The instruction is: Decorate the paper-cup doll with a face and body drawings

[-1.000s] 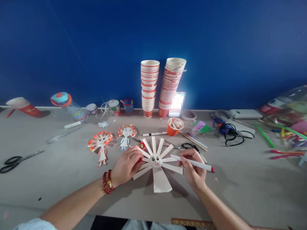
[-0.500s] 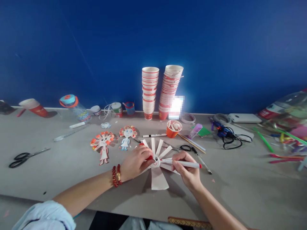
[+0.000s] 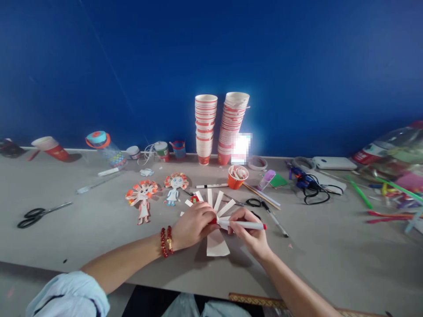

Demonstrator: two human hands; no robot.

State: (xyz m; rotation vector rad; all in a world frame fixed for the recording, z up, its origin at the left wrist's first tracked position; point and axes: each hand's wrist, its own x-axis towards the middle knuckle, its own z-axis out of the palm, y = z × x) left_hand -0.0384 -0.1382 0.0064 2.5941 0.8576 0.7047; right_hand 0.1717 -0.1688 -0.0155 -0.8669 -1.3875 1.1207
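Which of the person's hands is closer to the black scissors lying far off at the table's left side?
The left hand. It rests on the cut paper cup, on the side towards the black scissors; the right hand lies beyond it.

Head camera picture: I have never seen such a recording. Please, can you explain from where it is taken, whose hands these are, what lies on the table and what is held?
There is no machine here. A person wears one camera on the head, and it looks forward and down, so both arms enter from the bottom edge. The left hand, with a red bead bracelet on the wrist, presses on a white paper cup cut into flat strips that spread like rays. The right hand holds a red-capped marker with its tip at the middle of the cutout. On the grey table lie two finished paper dolls, black scissors, an orange cup and, by the blue wall, two stacks of paper cups.
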